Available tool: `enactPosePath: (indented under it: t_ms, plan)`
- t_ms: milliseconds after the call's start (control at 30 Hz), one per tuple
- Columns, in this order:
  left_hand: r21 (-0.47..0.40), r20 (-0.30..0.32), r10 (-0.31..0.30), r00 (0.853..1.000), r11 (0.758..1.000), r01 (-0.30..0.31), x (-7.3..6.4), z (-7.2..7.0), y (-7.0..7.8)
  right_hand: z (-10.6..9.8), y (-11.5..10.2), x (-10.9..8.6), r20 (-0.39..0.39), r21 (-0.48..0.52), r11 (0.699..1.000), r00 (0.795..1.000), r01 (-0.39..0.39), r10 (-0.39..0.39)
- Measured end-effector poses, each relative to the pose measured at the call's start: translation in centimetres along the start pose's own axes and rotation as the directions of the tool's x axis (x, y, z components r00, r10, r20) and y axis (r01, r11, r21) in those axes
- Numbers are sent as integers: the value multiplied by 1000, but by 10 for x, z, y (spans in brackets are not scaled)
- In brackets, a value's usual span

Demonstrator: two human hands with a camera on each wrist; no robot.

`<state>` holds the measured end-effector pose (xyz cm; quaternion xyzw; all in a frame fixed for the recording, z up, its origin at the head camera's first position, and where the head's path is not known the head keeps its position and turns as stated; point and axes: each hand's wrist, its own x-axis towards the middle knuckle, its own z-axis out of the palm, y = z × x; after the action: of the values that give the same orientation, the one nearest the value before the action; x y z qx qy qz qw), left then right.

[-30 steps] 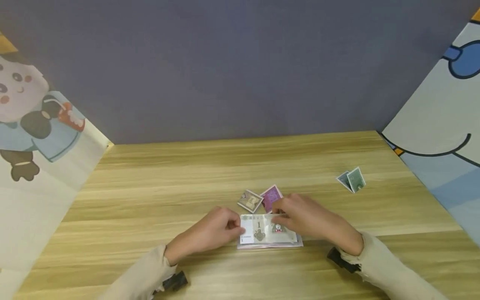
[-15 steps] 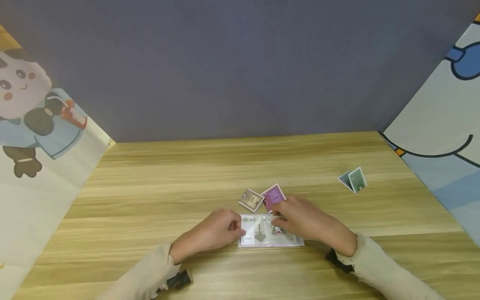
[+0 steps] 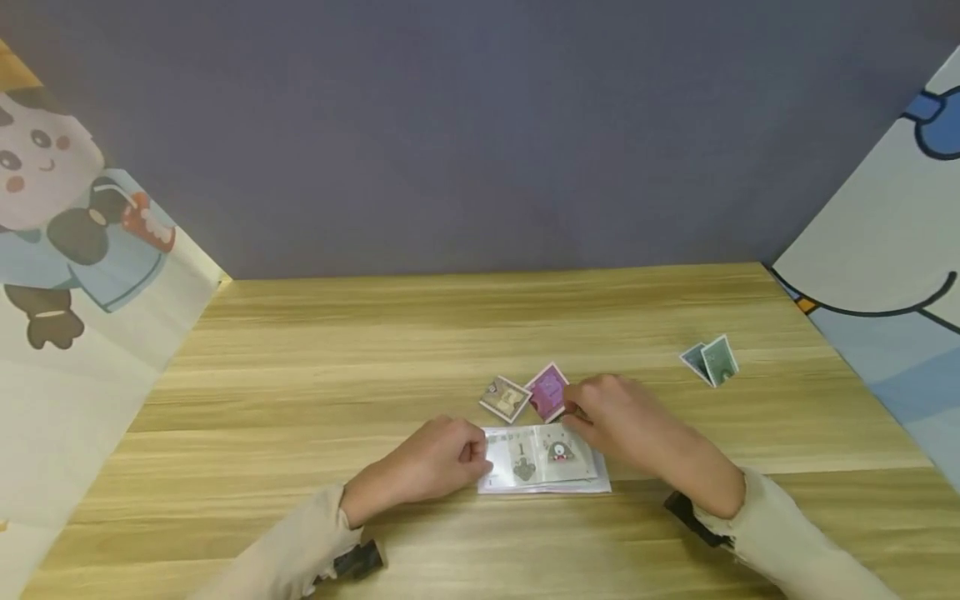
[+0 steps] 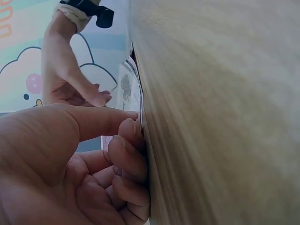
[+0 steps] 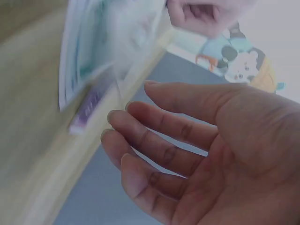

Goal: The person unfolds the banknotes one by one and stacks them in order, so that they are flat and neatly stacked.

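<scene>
A stack of paper play banknotes point(image 3: 604, 483) lies near the table's front, its top note point(image 3: 522, 467) printed with a 1 and a cartoon figure. At the stack's left end, my left hand point(image 3: 423, 462) pinches the edge between thumb and fingers; the left wrist view shows this hand point(image 4: 93, 159) low against the table. My right hand point(image 3: 637, 429) is at the far right corner of the top note. In the right wrist view, the right hand's point(image 5: 187, 150) thumb stands apart from loosely bent fingers, near a blurred note corner; whether they touch I cannot tell.
Just beyond the stack lie a small folded beige note point(image 3: 505, 399) and a purple note point(image 3: 547, 392). Two folded green notes point(image 3: 720, 361) rest farther right. A grey back panel point(image 3: 480, 142) and printed side walls point(image 3: 885, 225) bound the wooden table point(image 3: 337, 358).
My right hand has moved a little to the right, uncovering more of the top note and its cartoon figure. My left hand stays at the stack's left edge.
</scene>
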<state>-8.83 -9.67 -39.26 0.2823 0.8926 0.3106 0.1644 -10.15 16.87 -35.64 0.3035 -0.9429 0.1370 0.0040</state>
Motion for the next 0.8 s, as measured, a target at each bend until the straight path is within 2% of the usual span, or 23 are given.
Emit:
enactPosePath:
  t_ms: [233,600,800]
  plan:
    - [9,-1,6,1000,1000,-6,0,0,0,-11,7,-2,-5,12,1000,1000,-4,4]
    - [-26,10,13,1000,1000,-13,1,-1,-1,-18,4,-2,-26,21,1000,1000,-15,16]
    - [-94,39,19,999,995,-15,0,-4,-2,-21,1,-1,-28,21,999,999,-36,36]
